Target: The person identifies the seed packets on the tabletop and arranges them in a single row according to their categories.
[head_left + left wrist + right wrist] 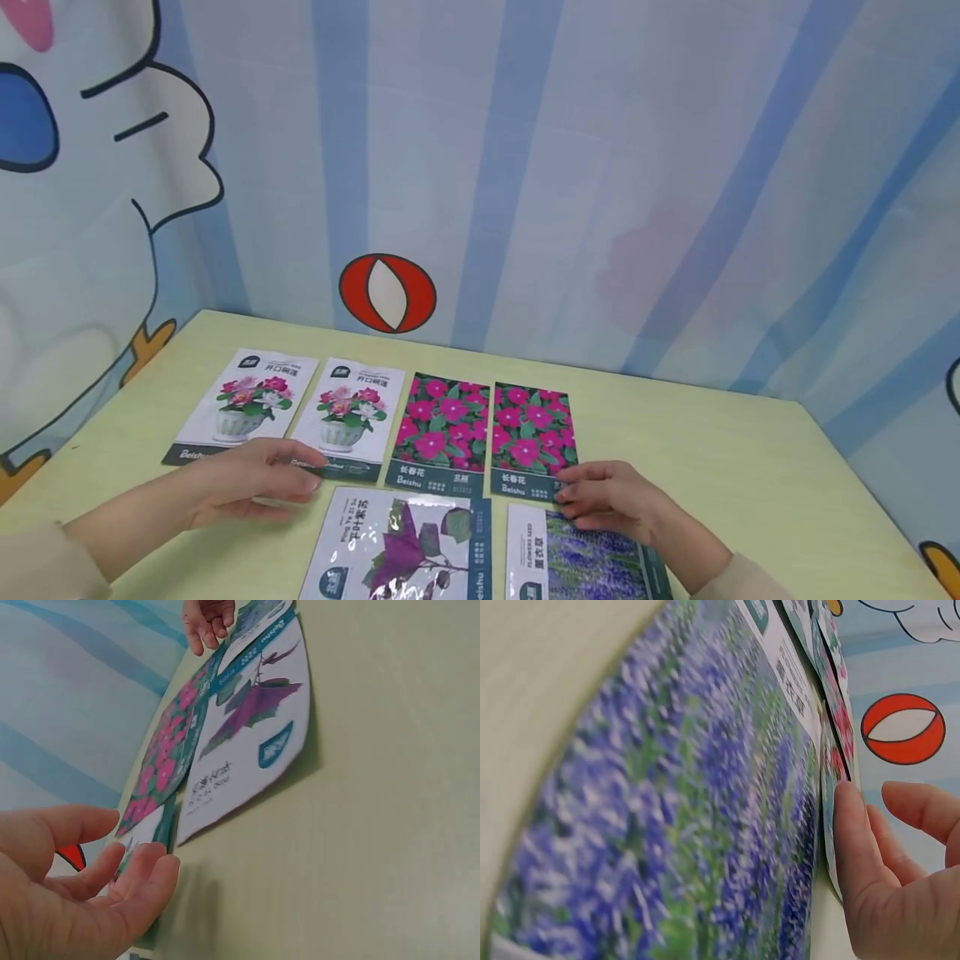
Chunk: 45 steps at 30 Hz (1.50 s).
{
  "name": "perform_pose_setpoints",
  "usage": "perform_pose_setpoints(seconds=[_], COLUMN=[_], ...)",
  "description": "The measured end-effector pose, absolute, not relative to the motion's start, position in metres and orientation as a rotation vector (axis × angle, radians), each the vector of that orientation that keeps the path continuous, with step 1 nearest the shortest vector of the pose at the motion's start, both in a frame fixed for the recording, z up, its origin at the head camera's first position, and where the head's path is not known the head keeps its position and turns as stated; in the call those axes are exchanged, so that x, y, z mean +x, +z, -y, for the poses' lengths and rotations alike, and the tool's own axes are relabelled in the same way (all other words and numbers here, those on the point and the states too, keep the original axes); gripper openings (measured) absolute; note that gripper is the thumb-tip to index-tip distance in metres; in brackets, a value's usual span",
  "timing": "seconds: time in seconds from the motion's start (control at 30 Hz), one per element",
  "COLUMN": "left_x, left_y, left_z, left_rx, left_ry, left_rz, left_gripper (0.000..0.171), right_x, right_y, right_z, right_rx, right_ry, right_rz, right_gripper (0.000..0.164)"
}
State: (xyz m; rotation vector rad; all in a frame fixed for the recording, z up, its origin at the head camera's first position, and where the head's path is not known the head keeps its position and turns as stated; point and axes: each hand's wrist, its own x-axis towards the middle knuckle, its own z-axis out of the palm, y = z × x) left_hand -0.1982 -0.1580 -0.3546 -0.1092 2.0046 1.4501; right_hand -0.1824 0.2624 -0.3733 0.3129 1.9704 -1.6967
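Several flower seed packets lie on the table in two rows. In the back row are two white packets picturing potted flowers (251, 404) (352, 412) and two pink-flower packets (442, 421) (531, 433). Closer in lie a purple-leaf packet (405, 542) and a lavender packet (592, 562). My left hand (247, 483), fingers loosely bent, hovers by the lower edges of the white packets; nothing shows in its grasp in the left wrist view. My right hand (615, 504) has its fingertips right at the lower right corner of the rightmost pink-flower packet, its palm side over the lavender packet.
The pale yellow table (735, 467) extends to the right of the packets. Behind it hangs a blue-and-white striped cloth (585, 208) with cartoon figures and a red oval (420, 292). The table's back edge runs along the cloth.
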Motion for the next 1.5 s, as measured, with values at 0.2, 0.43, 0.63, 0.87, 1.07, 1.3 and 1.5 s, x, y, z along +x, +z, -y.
perform_pose_setpoints(seconds=[0.2, 0.43, 0.63, 0.87, 1.07, 1.3, 1.5], left_x=[-0.194, -0.190, -0.187, -0.184, -0.182, -0.180, -0.177], left_y=[-0.362, -0.365, -0.368, -0.369, -0.370, -0.372, -0.373], left_z=[0.167, 0.167, 0.163, 0.158, 0.156, 0.155, 0.152], left_rx=[-0.137, -0.076, -0.091, -0.114, -0.115, -0.059, -0.097], left_ry=[1.448, 1.438, 1.440, 1.442, 1.463, 1.488, 1.498], left_rz=[-1.990, -1.941, -1.920, -1.917, -1.881, -1.833, -1.838], left_gripper=[0.055, 0.048, 0.048, 0.047, 0.046, 0.044, 0.042], right_x=[-0.179, -0.174, -0.174, -0.175, -0.173, -0.173, -0.172], right_y=[-0.376, -0.377, -0.379, -0.382, -0.382, -0.381, -0.382], right_z=[-0.256, -0.238, -0.225, -0.216, -0.204, -0.197, -0.195], right_rx=[0.244, 0.311, 0.305, 0.253, 0.251, 0.286, 0.303], right_ry=[-1.751, -1.783, -1.779, -1.808, -1.781, -1.745, -1.754], right_rz=[-1.880, -1.821, -1.797, -1.754, -1.762, -1.779, -1.766], right_gripper=[0.041, 0.036, 0.031, 0.030, 0.030, 0.027, 0.027])
